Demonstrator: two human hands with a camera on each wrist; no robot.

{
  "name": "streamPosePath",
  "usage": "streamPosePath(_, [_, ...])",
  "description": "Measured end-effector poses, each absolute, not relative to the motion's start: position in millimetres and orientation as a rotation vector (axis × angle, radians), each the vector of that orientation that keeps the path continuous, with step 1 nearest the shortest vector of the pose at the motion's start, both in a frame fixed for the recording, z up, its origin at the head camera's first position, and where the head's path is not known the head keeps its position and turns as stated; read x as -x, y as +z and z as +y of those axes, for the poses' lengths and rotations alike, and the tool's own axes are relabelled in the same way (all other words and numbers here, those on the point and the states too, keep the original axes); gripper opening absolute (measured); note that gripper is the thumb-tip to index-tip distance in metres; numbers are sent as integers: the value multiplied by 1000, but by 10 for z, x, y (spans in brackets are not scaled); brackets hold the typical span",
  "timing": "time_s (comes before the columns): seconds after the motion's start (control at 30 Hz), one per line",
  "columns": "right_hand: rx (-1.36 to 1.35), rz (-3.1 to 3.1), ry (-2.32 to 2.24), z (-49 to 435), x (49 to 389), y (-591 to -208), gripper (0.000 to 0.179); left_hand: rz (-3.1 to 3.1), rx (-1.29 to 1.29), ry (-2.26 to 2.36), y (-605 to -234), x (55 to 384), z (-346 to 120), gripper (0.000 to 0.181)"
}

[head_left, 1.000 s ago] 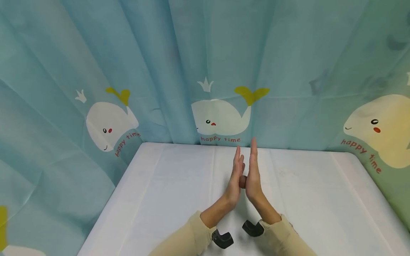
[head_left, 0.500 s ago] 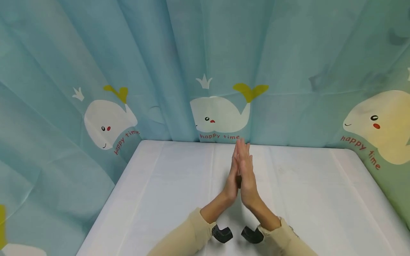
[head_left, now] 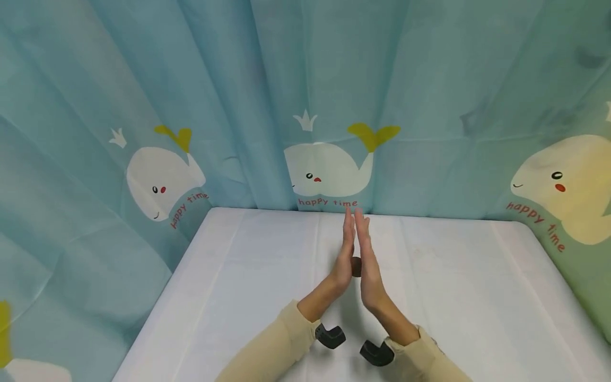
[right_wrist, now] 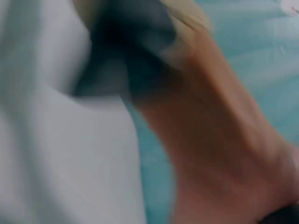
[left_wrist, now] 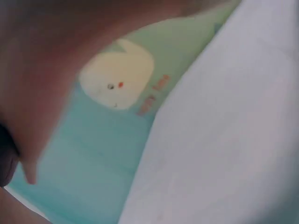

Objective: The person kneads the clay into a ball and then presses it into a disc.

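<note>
A small dark brown ball [head_left: 356,267] sits between the two palms, above the white table. My left hand [head_left: 341,268] stands upright with straight fingers, its palm against the ball's left side. Facing it, my right hand [head_left: 371,278] is also straight-fingered and presses on the ball from the right. The fingertips of both hands point away and come close together. In the left wrist view, part of the dark ball [left_wrist: 6,163] shows at the left edge beside a blurred palm. The right wrist view has a dark rounded edge [right_wrist: 284,215], probably the ball, in its lower corner.
The table [head_left: 258,276] has a white cover. A blue-green curtain [head_left: 429,106] with printed whales hangs behind and beside it. Black curved wrist devices [head_left: 330,337] stick out below both beige sleeves [head_left: 272,345].
The right hand has drawn back and left, while the left hand has slid slightly forward. The ball stays between the palms and has shifted a little left with them.
</note>
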State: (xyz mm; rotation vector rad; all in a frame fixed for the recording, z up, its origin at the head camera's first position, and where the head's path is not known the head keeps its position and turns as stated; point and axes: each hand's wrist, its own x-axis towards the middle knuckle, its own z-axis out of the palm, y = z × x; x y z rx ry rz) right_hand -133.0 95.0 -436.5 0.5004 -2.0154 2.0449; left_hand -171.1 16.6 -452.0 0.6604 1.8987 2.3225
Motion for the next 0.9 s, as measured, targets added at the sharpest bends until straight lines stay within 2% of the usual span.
streamPosePath(0.1, [-442, -1976, 2097, 1058, 1520, -4318, 55, 1893, -784, 2288, -4498, 1633, 190, 63])
streamPosePath(0.2, [-370, -1976, 2132, 1109, 1644, -4432, 53, 1877, -848, 2306, -4405, 1593, 192, 65])
streamPosePath(0.37, [-444, -2010, 2091, 972, 1456, -4603, 54, 1923, -769, 2371, -4346, 1699, 164, 62])
streamPosePath(0.47, [-596, -1928, 2031, 925, 1341, -4508, 55, 1977, -761, 2357, -4450, 1765, 166, 59])
streamPosePath(0.57, [-661, -1846, 2047, 982, 1374, -4342, 57, 2003, -775, 2272, -4538, 1735, 185, 65])
streamPosePath(0.73, [-467, -1870, 2202, 1113, 1571, -4351, 54, 1986, -797, 2181, -4505, 1626, 212, 79])
streamPosePath(0.9, [-442, -1949, 2154, 1012, 1478, -4590, 53, 1936, -718, 2295, -4407, 1670, 194, 73])
